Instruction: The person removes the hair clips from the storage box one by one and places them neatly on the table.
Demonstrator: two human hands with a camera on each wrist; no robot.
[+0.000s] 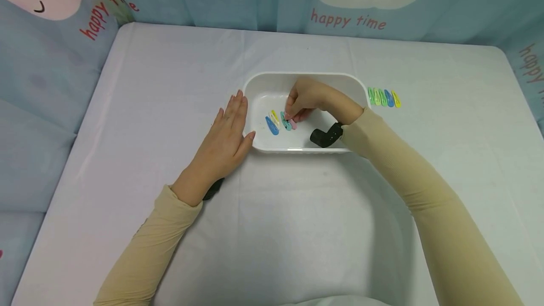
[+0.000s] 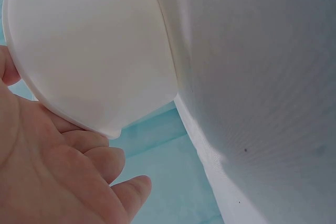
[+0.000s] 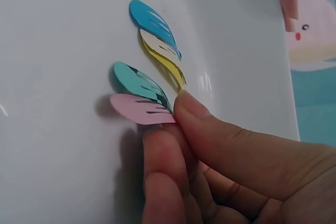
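Pinching pink clip, right fingers curled

Left arm: comes in from the near side, slanting far and right, covered by a tan sleeve that ends at the wrist.
Left hand: back upward, fingers nearly straight and pointing far, the little finger a touch apart, thumb spread toward the right.
Right arm: enters at the near right and slants far and left, sleeved alike.
Right wrist: bare.
Right hand: fingers curled, thumb pinching against the forefinger, fingertips toward the near left.
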